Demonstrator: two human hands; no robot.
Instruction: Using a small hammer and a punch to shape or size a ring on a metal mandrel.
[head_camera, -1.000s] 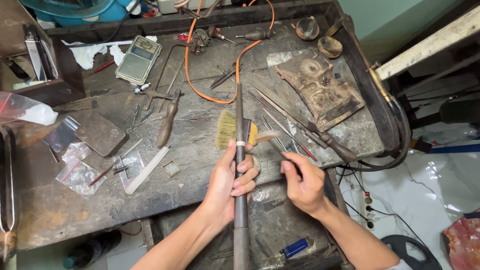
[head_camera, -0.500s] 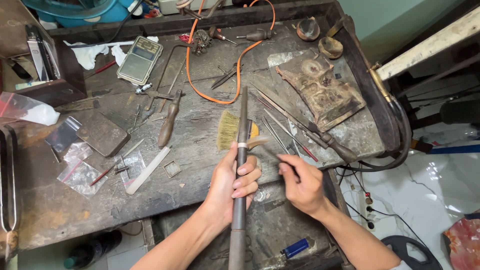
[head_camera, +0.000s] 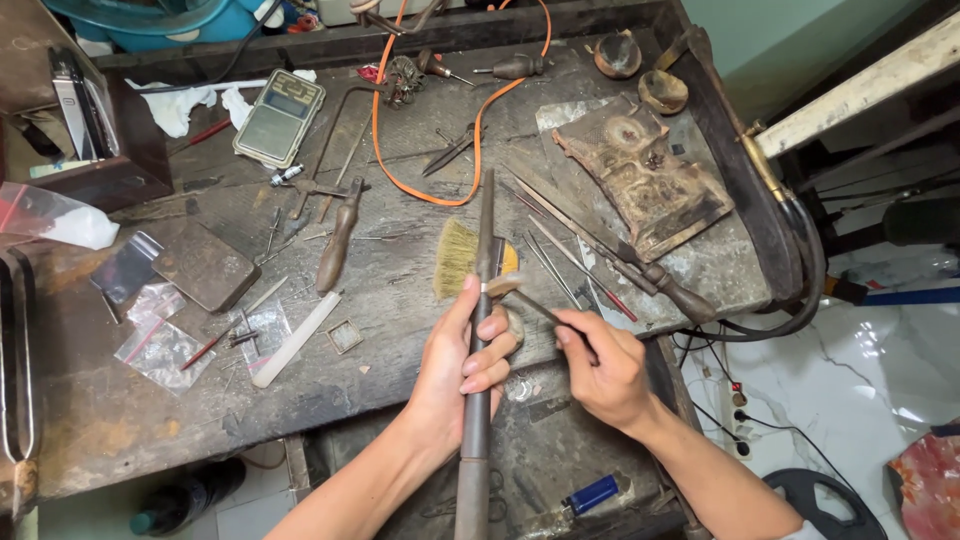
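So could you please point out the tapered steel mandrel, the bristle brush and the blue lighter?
tapered steel mandrel (head_camera: 486, 215), head view, upper shaft above the hand.
bristle brush (head_camera: 455, 258), head view, tan bristles.
blue lighter (head_camera: 590, 493), head view, middle of body.

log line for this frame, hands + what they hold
left hand: grips tapered steel rod | right hand: thin tool at rod | bench: brush

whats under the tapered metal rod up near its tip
Beneath the tapered rod, held in the left hand, lies a straw-coloured brush on the workbench. The rod covers the brush's middle, so its handle can't be seen.
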